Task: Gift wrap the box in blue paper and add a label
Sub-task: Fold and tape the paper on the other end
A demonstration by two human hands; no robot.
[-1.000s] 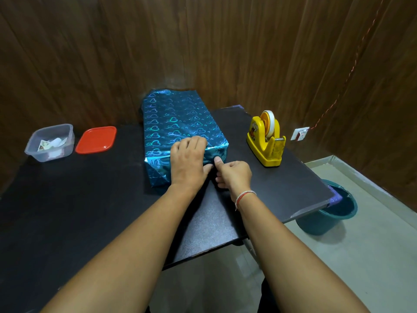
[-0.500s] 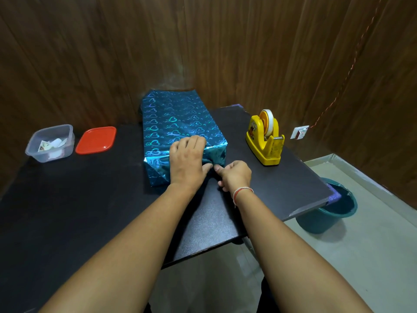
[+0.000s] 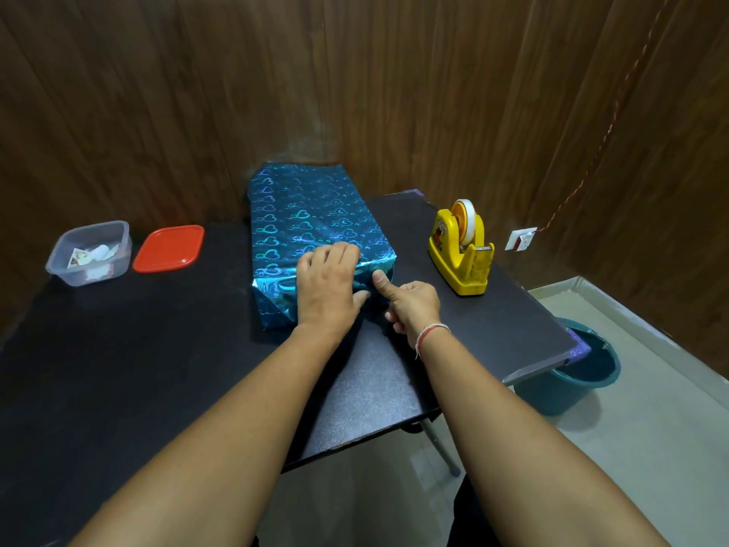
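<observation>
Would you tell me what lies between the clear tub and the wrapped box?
In the head view, a red lid lies flat on the table between the clear tub and the wrapped box.

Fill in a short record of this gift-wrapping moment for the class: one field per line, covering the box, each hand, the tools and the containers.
box: rectangular box wrapped in shiny blue heart-patterned paper, lying on the black table
left hand: left hand lies flat over the box's near end, pressing the paper down
right hand: right hand fingers curled, thumb pressing the near end flap
tape: yellow plastic tape dispenser, right of the box, untouched
containers: clear plastic tub with small items, flat red plastic lid beside it
floor: teal bucket
</observation>
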